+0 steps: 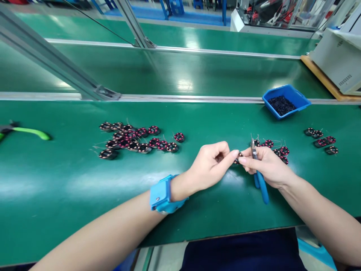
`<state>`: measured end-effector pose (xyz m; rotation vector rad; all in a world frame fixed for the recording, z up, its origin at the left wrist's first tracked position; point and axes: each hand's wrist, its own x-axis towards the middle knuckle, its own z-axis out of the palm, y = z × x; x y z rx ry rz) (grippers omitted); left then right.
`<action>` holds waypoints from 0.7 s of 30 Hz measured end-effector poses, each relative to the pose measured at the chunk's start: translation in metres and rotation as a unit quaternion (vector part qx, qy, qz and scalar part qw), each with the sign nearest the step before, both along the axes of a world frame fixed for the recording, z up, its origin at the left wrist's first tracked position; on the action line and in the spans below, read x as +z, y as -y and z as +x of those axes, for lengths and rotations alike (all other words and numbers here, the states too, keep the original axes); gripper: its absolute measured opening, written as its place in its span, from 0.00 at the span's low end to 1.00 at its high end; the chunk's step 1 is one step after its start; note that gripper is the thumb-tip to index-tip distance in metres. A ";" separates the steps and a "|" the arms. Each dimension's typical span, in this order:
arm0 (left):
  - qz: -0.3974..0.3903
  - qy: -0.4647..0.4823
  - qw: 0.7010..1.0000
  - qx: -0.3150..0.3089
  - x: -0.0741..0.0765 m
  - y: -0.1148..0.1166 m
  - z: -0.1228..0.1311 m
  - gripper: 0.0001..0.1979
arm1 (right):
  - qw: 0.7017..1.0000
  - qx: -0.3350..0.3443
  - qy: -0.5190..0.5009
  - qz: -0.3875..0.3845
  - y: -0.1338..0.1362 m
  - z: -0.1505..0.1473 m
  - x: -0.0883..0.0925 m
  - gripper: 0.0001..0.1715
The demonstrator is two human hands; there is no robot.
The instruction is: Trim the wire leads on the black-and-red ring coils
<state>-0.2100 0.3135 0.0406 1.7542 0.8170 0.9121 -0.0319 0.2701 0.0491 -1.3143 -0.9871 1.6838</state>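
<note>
A small ring-shaped motor stator with copper windings sits between my two hands, mostly covered by fingertips. My left hand, a blue band on its wrist, pinches the stator's left side between thumb and fingers. My right hand grips its other side with thumb and fingertips. Blue-handled wire cutters are also held in my right hand, jaws pointing up and away. Just beyond that hand lie several stators with thin wire ends sticking up, partly hidden.
A larger cluster of stators is spread on the green table to the left. Several more lie at far right. A blue bin holds small black pieces. Green-handled pliers rest at far left. A metal frame post slants behind.
</note>
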 end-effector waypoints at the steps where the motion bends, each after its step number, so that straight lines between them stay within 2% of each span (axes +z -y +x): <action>1: -0.002 0.004 1.000 0.005 0.002 0.000 0.001 0.17 | 1.000 0.003 -0.001 0.001 0.000 0.000 0.000 0.17; 5: -0.001 0.117 0.983 0.139 0.004 -0.009 -0.003 0.19 | 1.000 -0.014 -0.006 -0.010 -0.001 -0.001 0.000 0.17; 6: 0.000 0.130 0.979 0.156 0.003 -0.011 -0.005 0.20 | 1.000 -0.022 -0.008 -0.011 -0.001 -0.001 0.000 0.17; 7: -0.003 0.124 0.981 0.147 0.003 -0.012 -0.006 0.21 | 0.999 -0.028 -0.010 -0.012 -0.001 -0.001 0.001 0.17; 11: -0.046 0.020 0.999 -0.006 0.004 -0.005 -0.004 0.19 | 1.000 -0.022 -0.016 -0.008 0.000 -0.001 0.001 0.17; 12: -0.058 0.018 0.998 -0.011 0.005 -0.003 -0.003 0.18 | 1.000 -0.020 -0.018 -0.007 0.000 -0.001 0.001 0.16; 14: -0.075 0.066 0.994 0.042 0.006 -0.004 -0.003 0.16 | 0.999 -0.027 -0.024 -0.008 0.001 -0.001 0.001 0.16; 17: -0.079 0.185 0.968 0.149 0.003 -0.009 -0.005 0.16 | 0.997 -0.065 -0.043 -0.016 0.000 -0.003 0.003 0.17; 19: -0.084 0.190 0.967 0.148 -0.001 -0.008 -0.004 0.14 | 0.993 -0.100 -0.063 -0.024 -0.001 -0.005 0.005 0.19; 21: -0.100 0.138 0.980 0.101 -0.006 0.000 0.001 0.12 | 0.987 -0.133 -0.086 -0.032 -0.001 -0.009 0.007 0.20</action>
